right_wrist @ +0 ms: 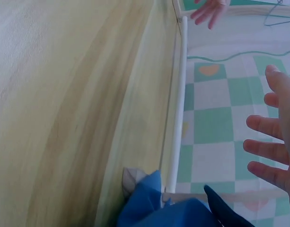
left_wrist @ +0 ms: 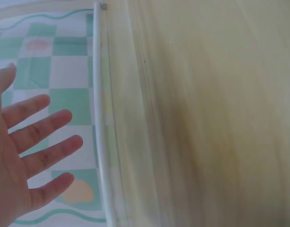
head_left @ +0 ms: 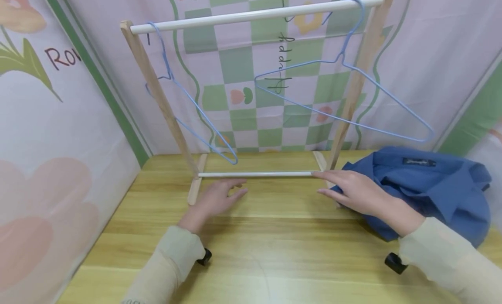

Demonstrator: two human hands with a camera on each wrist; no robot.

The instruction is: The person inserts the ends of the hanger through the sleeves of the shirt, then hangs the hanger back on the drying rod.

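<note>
A small wooden clothes rack [head_left: 150, 77] stands on the table, with a white top rail [head_left: 251, 15] and a white bottom rail [head_left: 255, 174]. Two light-blue wire hangers hang from the top rail, one at the left [head_left: 188, 103] and one at the right [head_left: 345, 99]. My left hand [head_left: 219, 197] lies flat and open on the wood just in front of the bottom rail [left_wrist: 100, 118]. My right hand [head_left: 353, 190] is open too, fingers straight, resting on the edge of a crumpled blue shirt [head_left: 427, 186] beside the rack's right foot. The shirt [right_wrist: 168, 210] shows again in the right wrist view.
The wooden table [head_left: 274, 251] is enclosed by patterned fabric walls: checkered green at the back [head_left: 251, 99], floral at the left [head_left: 59, 142]. Bare wood stretches between my forearms toward the front edge.
</note>
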